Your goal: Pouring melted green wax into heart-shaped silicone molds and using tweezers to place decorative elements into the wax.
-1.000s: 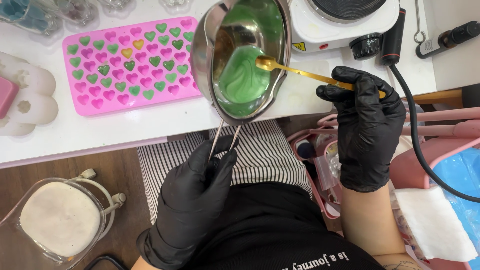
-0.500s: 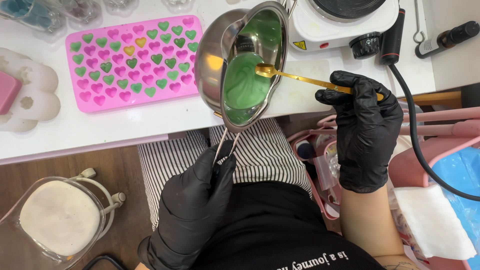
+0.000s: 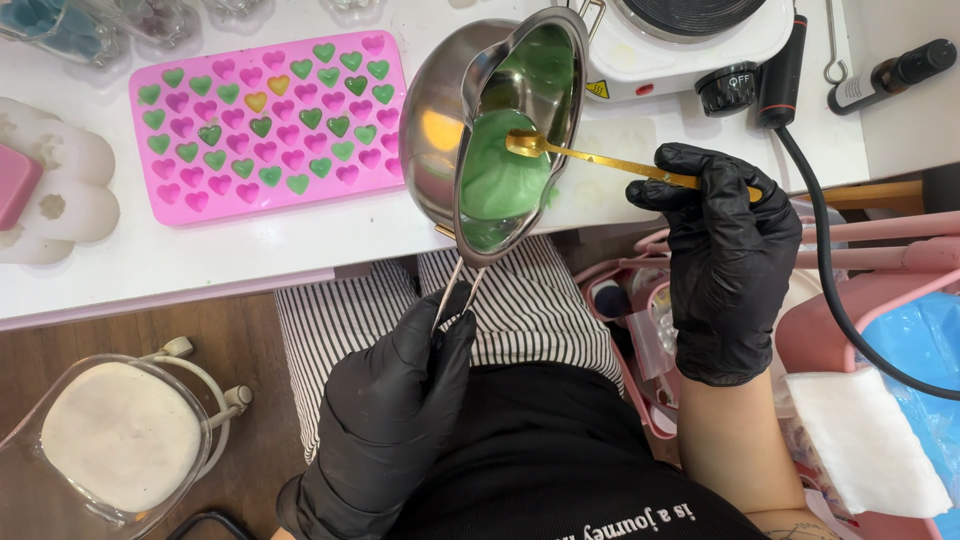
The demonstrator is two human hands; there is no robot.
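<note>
- A pink soap bar (image 3: 16,185) lies at the far left edge of the white tabletop (image 3: 200,265), on a white flower-shaped mould (image 3: 62,200).
- Below the tabletop's front edge, at the lower left, a clear glass jug (image 3: 120,440) holds a pale cream mass.
- A pink silicone mould (image 3: 265,125) with rows of small heart cavities lies flat on the left half of the tabletop; many cavities are filled green, one yellow, the others look pink.
- The left hand (image 3: 400,410), in a black glove, is closed in a fist around the thin wire handle (image 3: 455,290) of a steel melting pot, in front of the tabletop's front edge, above a striped apron.
- The steel melting pot (image 3: 500,130) is tilted steeply, its opening turned to the right, held over the front edge near the middle of the tabletop, just right of the mould; green melted wax (image 3: 500,180) pools against its lower wall.
- A gold spoon (image 3: 600,160) reaches into the pot, its bowl touching the green wax.
- The right hand (image 3: 725,250), black-gloved, pinches the spoon's handle between thumb and fingers.
- A white electric hotplate (image 3: 690,50) stands at the back right of the tabletop, its black cable (image 3: 830,280) trailing off the right edge.
- A dark brown bottle (image 3: 890,72) lies near the right back corner.
</note>
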